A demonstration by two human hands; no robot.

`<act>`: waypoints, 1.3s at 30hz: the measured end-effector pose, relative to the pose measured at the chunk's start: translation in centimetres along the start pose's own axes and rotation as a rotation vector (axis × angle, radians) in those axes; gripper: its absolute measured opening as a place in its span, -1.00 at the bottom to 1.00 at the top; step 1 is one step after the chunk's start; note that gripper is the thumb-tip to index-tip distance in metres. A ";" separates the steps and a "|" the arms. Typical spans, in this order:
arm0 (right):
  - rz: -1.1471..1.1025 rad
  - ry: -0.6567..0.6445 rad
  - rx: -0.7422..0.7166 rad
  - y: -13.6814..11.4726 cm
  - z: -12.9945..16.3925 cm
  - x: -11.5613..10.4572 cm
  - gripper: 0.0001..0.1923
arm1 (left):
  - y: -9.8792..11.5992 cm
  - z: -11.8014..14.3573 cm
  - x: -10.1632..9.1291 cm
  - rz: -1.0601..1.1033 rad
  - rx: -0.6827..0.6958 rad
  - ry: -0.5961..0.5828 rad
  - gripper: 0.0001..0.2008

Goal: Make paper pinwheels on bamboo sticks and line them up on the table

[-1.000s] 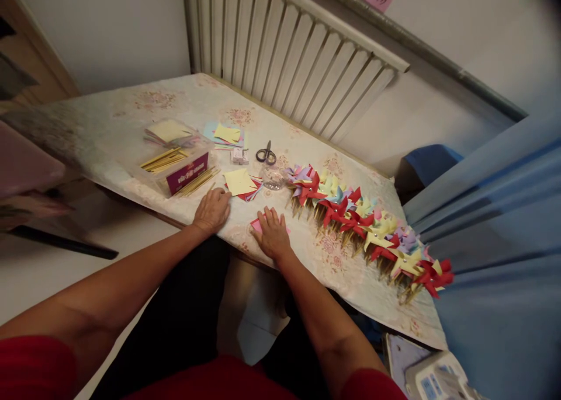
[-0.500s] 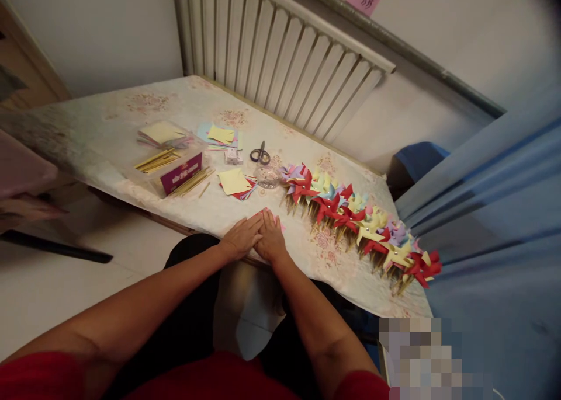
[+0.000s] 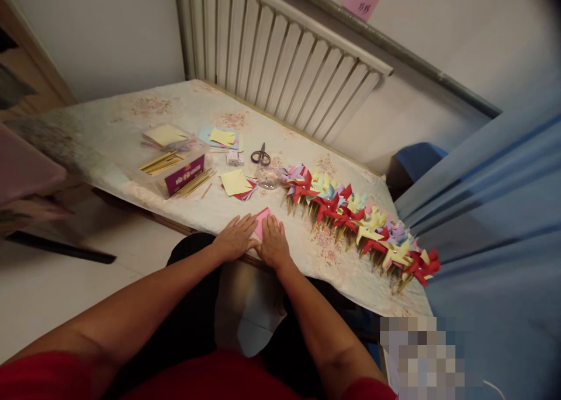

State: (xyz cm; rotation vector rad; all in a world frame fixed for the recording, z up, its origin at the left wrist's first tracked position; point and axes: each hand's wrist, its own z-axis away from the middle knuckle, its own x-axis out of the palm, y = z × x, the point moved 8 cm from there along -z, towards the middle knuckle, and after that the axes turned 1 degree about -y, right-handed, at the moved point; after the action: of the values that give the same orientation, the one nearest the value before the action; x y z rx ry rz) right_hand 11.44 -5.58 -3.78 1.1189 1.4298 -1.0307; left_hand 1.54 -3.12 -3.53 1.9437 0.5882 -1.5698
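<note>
A piece of pink paper (image 3: 262, 219) lies near the front edge of the table, partly covered by my hands. My left hand (image 3: 236, 236) rests flat at its left side, fingers stretched out. Over its right side, my right hand (image 3: 273, 240) lies flat with extended fingers pressing down. Just beyond the hands is a small stack of cut paper squares (image 3: 236, 183), yellow on top and red beneath. To the right stand rows of finished paper pinwheels (image 3: 348, 216) in red, yellow, purple and blue on thin sticks.
A clear plastic box (image 3: 153, 181) with a purple label holds wooden sticks (image 3: 161, 162). More paper squares (image 3: 222, 136), a small white box (image 3: 234, 157), scissors (image 3: 260, 155) and a clear bag (image 3: 269, 179) lie farther back. A radiator (image 3: 280, 55) lines the wall; a blue curtain (image 3: 491, 213) hangs at right.
My hands have moved apart from lying together over the pink paper, so more of it shows between them. The view has shifted slightly.
</note>
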 end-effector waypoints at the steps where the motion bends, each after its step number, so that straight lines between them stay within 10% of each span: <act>1: 0.002 0.004 -0.004 -0.1 0.2 -0.1 -0.16 | 0.0 0.1 0.0 -0.002 0.004 0.004 -0.39; 29: -0.006 0.075 0.011 -0.3 4.8 -0.1 -0.24 | -0.7 2.3 -1.1 0.028 -0.086 -0.004 -0.44; 34: -0.004 0.082 0.009 -0.4 4.8 -0.2 -0.23 | 1.9 1.4 -3.0 0.073 0.015 0.183 -0.51; 39: -0.015 0.046 -0.006 -0.3 4.6 0.1 -0.25 | 5.1 -2.8 -1.0 0.170 0.089 0.155 -0.50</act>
State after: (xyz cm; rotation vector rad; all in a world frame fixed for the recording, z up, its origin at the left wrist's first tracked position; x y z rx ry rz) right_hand 12.02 -10.15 -4.45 1.1359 1.4786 -1.0165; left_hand 6.73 -5.03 -1.37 2.1359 0.4083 -1.3701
